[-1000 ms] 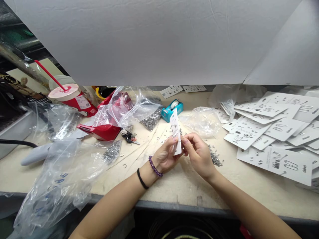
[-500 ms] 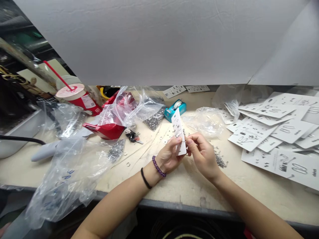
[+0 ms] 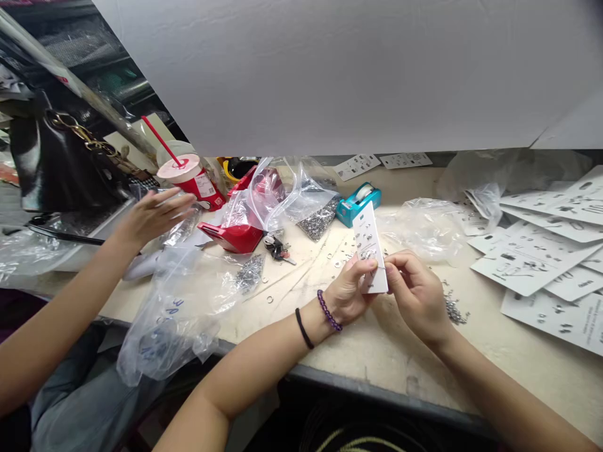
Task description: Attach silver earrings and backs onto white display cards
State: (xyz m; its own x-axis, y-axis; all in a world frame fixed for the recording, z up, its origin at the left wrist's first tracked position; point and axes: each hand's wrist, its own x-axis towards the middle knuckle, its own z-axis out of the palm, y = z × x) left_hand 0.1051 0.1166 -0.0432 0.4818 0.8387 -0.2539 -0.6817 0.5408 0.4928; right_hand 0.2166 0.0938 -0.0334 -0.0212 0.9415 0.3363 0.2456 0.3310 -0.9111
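White card [image 3: 370, 248] printed with rows of small silver earrings is standing nearly upright above the counter [image 3: 405, 358], leaning slightly and held between the person's two hands. The left hand [image 3: 346, 293] is keeping a closed grip on the card's lower part, with a purple bead bracelet [image 3: 328, 311] and a black wristband [image 3: 304, 328] circling its wrist. The right hand [image 3: 417, 296] is closing a tight pinch grip at the card's right edge, its thumb and forefinger [image 3: 393, 263] pressed together there; anything smaller between them is too tiny to tell. Loose metal rings [image 3: 270, 299] are lying scattered across the counter, and a small heap of silver pieces [image 3: 455, 312] is sitting just right of the right hand. Behind the card, a teal tape dispenser [image 3: 358, 204] is standing beside a bag of silver pieces [image 3: 319, 226], and keys [image 3: 277, 248] are lying near a red plastic holder [image 3: 230, 238]. Printed cards [image 3: 532, 263] are overlapping at the right, while a clear plastic bag [image 3: 176, 314] is lying at the left. Another person's open hand [image 3: 153, 216] is hovering near a red paper cup [image 3: 191, 179] with a red straw.
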